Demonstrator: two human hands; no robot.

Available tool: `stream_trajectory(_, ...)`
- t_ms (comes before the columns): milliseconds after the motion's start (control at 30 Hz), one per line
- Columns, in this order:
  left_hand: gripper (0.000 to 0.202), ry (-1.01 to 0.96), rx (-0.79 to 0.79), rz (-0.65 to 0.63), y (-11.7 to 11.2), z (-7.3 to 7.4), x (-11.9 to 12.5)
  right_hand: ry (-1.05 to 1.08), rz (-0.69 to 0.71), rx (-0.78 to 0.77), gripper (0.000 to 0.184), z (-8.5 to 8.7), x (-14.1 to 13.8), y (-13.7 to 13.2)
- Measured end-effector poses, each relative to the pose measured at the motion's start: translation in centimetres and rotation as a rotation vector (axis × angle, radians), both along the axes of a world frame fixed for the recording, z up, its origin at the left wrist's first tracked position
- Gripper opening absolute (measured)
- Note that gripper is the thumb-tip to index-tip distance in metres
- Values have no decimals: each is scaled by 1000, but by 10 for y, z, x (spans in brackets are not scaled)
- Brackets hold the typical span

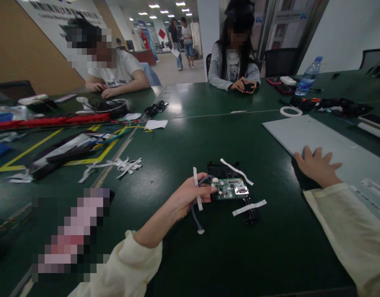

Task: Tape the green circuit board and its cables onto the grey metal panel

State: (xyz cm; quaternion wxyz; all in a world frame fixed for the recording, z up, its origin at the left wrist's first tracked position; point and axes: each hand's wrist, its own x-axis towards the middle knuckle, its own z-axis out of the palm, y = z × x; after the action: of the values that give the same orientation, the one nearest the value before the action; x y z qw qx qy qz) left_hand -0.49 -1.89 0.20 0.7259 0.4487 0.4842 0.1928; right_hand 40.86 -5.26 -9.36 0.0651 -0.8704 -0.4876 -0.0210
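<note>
Between the thumb and fingers of my left hand (197, 190) is the left end of a green circuit board (228, 188) with a silver connector. Behind the board lies a black plastic part (219, 169). A grey cable (194, 216) with a white plug trails down past my fingers to the table. White tape strips lie around the board: one (195, 176) crosses my left fingers, one (237, 171) is behind and one (251, 207) lies over black wires in front. My right hand (319, 165) rests with spread fingers on the edge of a pale grey panel (313, 134).
Scraps of white tape (128, 166) and a black device (69, 150) with wires lie left. A blurred-out flat object (75, 231) is nearer. Right stand a tape roll (291, 111) and a water bottle (309, 76). Two people sit across the green table (177, 144).
</note>
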Motion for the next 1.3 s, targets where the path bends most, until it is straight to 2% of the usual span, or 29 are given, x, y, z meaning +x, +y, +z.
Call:
stream_trajectory(100,38,-57,4,3,0,-2,-2,-9,-64,48,71,4,-15,-1)
stream_trajectory(300,43,-140,-59,21,3,-1,-7,-37,103,2,67,9,-41,-6)
stream_trajectory(667,38,-187,37,110,8,15,-16,11,591,-10,63,30,-126,-38)
stream_trajectory(867,42,-229,61,133,12,17,-19,5,901,-1,63,41,-159,-59)
stream_trajectory(1000,45,-226,48,162,13,14,-19,47,1067,-17,59,52,-173,-69)
stream_trajectory(1133,44,-203,51,179,12,11,-18,173,1161,-42,59,62,-180,-73)
stream_trajectory(1233,43,-203,57,173,11,9,-15,350,1203,-97,57,71,-172,-69)
stream_trajectory(1300,43,-212,63,160,10,7,-13,541,1172,-124,47,75,-158,-61)
